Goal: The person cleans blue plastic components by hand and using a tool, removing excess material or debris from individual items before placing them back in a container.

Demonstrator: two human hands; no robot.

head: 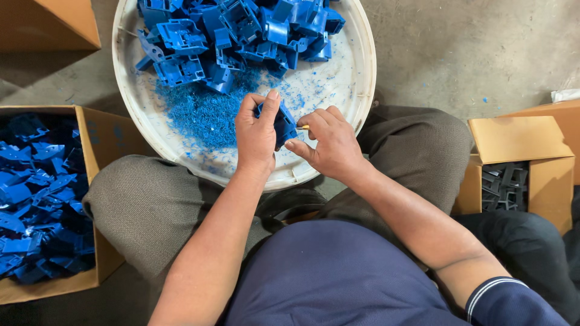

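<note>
Item: blue plastic part (pixel 284 124), being gripped in the left hand (pixel 257 136) over the white round tray (pixel 356 78). Right hand (pixel 332 145) fingers are clenching a small tool (pixel 304 127) against the part. Step: apparently trimming flash; blue shavings (pixel 205 111) are lying below. Next call: likely steady pressure, rotating part. Untrimmed pile (pixel 235 36) is waiting; cardboard box (pixel 96 139) is sitting left.

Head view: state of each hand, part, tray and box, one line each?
left hand: shut on blue plastic part
right hand: shut on small tool, mostly hidden
white round tray: holds blue parts pile and shavings
left cardboard box: open, full of blue parts
right cardboard box: open, dark parts inside
</note>
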